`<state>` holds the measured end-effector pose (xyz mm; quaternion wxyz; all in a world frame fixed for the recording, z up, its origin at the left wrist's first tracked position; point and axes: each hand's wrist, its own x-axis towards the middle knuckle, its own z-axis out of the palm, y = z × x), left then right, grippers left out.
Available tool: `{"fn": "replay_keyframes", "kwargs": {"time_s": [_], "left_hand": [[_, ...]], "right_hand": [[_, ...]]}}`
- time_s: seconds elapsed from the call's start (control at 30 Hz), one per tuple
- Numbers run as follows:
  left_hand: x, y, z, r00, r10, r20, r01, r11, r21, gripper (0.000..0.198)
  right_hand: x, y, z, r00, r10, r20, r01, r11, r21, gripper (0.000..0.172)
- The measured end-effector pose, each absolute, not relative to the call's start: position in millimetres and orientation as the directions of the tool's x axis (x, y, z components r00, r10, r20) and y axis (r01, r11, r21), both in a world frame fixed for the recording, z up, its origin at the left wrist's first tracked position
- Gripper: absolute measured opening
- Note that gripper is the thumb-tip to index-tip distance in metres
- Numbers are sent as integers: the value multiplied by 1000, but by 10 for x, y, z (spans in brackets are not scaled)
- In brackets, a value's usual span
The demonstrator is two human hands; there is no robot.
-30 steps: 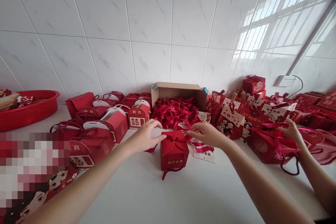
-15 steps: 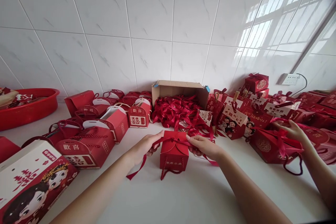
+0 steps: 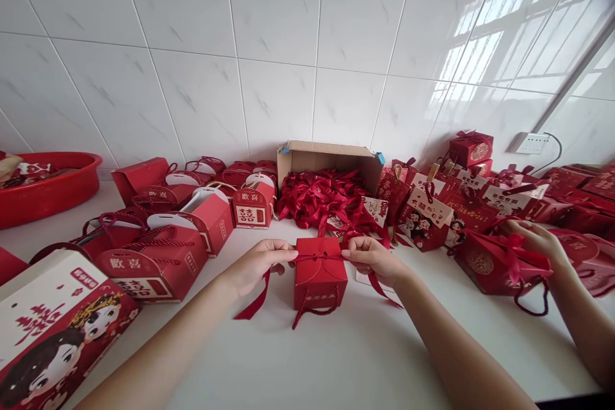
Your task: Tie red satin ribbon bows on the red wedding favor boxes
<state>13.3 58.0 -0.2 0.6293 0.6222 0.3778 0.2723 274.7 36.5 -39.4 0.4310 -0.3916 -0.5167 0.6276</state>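
Observation:
A small red gift box (image 3: 319,287) stands upright on the white table in front of me, a twisted cord handle hanging at its front. Across its closed top runs a dark red ribbon (image 3: 317,257), crossed at the middle and drawn tight. My left hand (image 3: 262,262) pinches one side of the ribbon beside the box's left edge, and a loose tail hangs below the fingers. On the other side my right hand (image 3: 371,259) pinches the ribbon at the right edge, its tail trailing down onto the table.
Behind stands a cardboard carton (image 3: 331,152) with a heap of red ribbons (image 3: 319,198). Red gift boxes (image 3: 154,262) crowd the left, near a red basin (image 3: 52,195). At right, another person's hand (image 3: 538,243) touches a ribboned box (image 3: 500,262); more boxes lie beyond.
My hands have drawn the ribbon ends apart, and the ribbon over the box top looks narrower and tighter. The view has shifted slightly.

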Motion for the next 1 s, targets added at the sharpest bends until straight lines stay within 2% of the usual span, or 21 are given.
{"fn": "replay_keyframes", "kwargs": {"time_s": [0.1, 0.27, 0.4, 0.47, 0.67, 0.83, 1.0], "left_hand": [[123, 577, 1, 561, 819, -117, 174, 22, 985, 33], [114, 565, -73, 490, 871, 27, 329, -214, 920, 37], [138, 530, -39, 358, 914, 189, 386, -329, 862, 21], [194, 497, 37, 331, 900, 282, 399, -404, 823, 20], [569, 440, 241, 494, 741, 454, 404, -659, 635, 14], [815, 516, 239, 464, 710, 529, 486, -704, 519, 2], [815, 524, 232, 444, 678, 586, 574, -717, 395, 9]], "right_hand": [[2773, 353, -387, -332, 942, -52, -132, -102, -986, 42], [2826, 298, -355, -321, 947, -27, -193, -94, -977, 31], [2814, 251, -274, -287, 956, 63, -280, -21, -960, 28], [2783, 229, -229, -285, 954, 95, -306, 3, -952, 26], [2663, 192, -165, -276, 948, 158, -344, 56, -937, 25], [2601, 171, -129, -275, 939, 206, -323, 111, -940, 30], [2551, 173, -103, -217, 950, 224, -207, 180, -962, 33]]}}
